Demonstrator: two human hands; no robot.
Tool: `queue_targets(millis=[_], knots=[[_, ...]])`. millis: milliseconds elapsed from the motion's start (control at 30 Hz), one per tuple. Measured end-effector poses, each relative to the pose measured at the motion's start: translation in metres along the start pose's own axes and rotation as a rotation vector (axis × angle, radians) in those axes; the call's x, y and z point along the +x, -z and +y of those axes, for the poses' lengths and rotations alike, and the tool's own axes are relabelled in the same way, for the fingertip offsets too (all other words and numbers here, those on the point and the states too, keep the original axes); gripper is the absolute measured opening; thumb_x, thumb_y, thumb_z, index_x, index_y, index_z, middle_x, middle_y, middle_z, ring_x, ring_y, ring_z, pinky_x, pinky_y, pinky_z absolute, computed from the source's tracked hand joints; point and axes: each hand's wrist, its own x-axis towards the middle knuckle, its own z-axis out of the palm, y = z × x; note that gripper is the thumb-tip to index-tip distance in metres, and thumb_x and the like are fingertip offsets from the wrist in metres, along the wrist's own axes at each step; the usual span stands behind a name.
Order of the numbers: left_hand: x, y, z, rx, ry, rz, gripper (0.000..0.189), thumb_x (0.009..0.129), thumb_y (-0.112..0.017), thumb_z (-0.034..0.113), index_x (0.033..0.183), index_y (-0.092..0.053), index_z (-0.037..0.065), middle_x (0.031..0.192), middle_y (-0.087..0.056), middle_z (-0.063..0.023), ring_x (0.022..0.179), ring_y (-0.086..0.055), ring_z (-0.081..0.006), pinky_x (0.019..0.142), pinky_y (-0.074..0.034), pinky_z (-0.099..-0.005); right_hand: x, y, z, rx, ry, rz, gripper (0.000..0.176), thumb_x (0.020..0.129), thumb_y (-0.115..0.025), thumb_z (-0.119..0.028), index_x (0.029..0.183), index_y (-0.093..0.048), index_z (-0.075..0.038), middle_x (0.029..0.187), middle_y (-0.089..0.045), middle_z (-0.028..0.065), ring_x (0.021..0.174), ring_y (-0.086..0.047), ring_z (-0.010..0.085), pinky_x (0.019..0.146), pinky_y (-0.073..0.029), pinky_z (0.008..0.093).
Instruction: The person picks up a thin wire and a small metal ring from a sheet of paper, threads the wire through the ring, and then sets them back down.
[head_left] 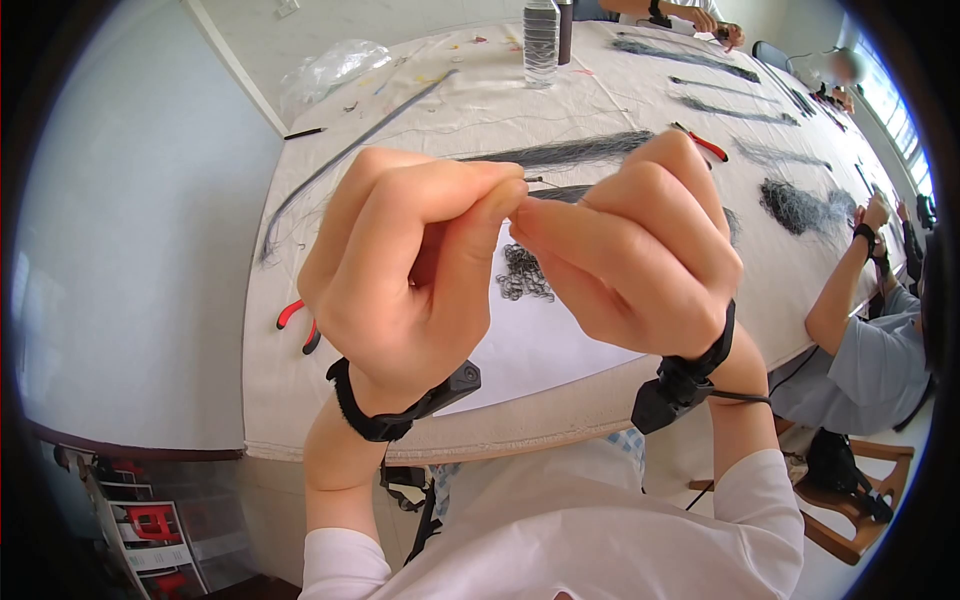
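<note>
Left grip: the left hand (pixel 410 260) is raised over the bench (pixel 620 105), thumb and forefinger tips pressed together, the other fingers curled in.
Right grip: the right hand (pixel 640 250) is in a matching pinch, its fingertips right beside the left grip's.
Between the tips: I cannot tell what is pinched; the fingers cover it.
Small dark piece (pixel 536 180): just past the fingertips of both grips; whether either one holds it, I cannot tell.
Grey strands: one long bundle (pixel 570 150) lies beyond the two grips; another (pixel 565 194) shows in part between them.
Wire rings (pixel 525 275): a loose heap of little dark loops on a white sheet (pixel 545 350), in the gap below the two grips.
Pliers: a red-handled pair (pixel 290 314) lies left of the left grip, partly hidden by it; red handles (pixel 708 146) also show just beyond the right grip.
Long grey length (pixel 395 113): runs aslant, beyond and left of the left grip.
Tangled clump (pixel 800 205): right of the right grip, on the bench.
Bottle (pixel 541 45): clear, upright, well beyond both grips.
Wrists: black straps, one (pixel 400 412) below the left grip, one (pixel 680 385) below the right.
Co-worker (pixel 875 345): seated, well right of the right grip.
</note>
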Motion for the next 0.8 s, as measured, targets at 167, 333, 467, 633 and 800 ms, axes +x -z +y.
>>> queue_targets(millis=[167,333,467,633,800], knots=[[0.007,0.003,0.005,0.141,-0.111,-0.087,0.015,0.071,-0.071,-0.01,0.08,-0.065,0.001,0.069,-0.057,-0.0062,0.054,-0.054,-0.0162,0.045,-0.04,-0.0243,0.008,0.022,0.006,-0.121,0.115,-0.064,0.035,0.053,-0.077,0.005,0.085,-0.07,-0.006,0.067,-0.049,-0.0005,0.06,-0.041,0.0167,0.049,-0.032,0.0259],[0.009,0.003,0.005,0.137,-0.189,-0.166,0.016,0.068,-0.072,-0.009,0.078,-0.064,0.001,0.069,-0.055,-0.0059,0.052,-0.053,-0.0166,0.043,-0.04,-0.0259,0.008,0.022,0.014,-0.138,0.113,-0.057,0.034,0.055,-0.076,0.005,0.086,-0.069,-0.006,0.068,-0.05,-0.0004,0.06,-0.041,0.017,0.049,-0.031,0.0268],[0.009,0.005,0.003,0.127,-0.199,-0.185,0.018,0.067,-0.069,-0.013,0.078,-0.066,0.0,0.069,-0.056,-0.0043,0.051,-0.044,-0.0094,0.043,-0.032,-0.0211,0.007,0.016,0.013,-0.09,0.031,-0.068,0.029,0.06,-0.075,0.007,0.086,-0.069,-0.004,0.064,-0.05,-0.0013,0.058,-0.039,0.014,0.049,-0.028,0.0241],[0.007,0.006,0.003,0.103,-0.183,-0.17,0.021,0.064,-0.071,-0.014,0.08,-0.068,0.0,0.069,-0.056,-0.0038,0.05,-0.042,-0.0072,0.042,-0.028,-0.0198,0.009,0.015,0.01,-0.049,-0.059,-0.074,0.022,0.065,-0.073,0.008,0.084,-0.067,-0.001,0.063,-0.051,-0.0015,0.056,-0.037,0.0103,0.048,-0.024,0.0224],[0.008,0.007,0.003,0.033,-0.151,-0.163,0.023,0.06,-0.07,-0.013,0.077,-0.067,0.003,0.07,-0.055,-0.0011,0.05,-0.037,-0.0053,0.042,-0.023,-0.0194,0.008,0.016,0.009,0.148,-0.137,-0.027,0.014,0.075,-0.069,0.002,0.088,-0.063,0.003,0.069,-0.054,0.0056,0.062,-0.046,0.0152,0.055,-0.035,0.0242]])
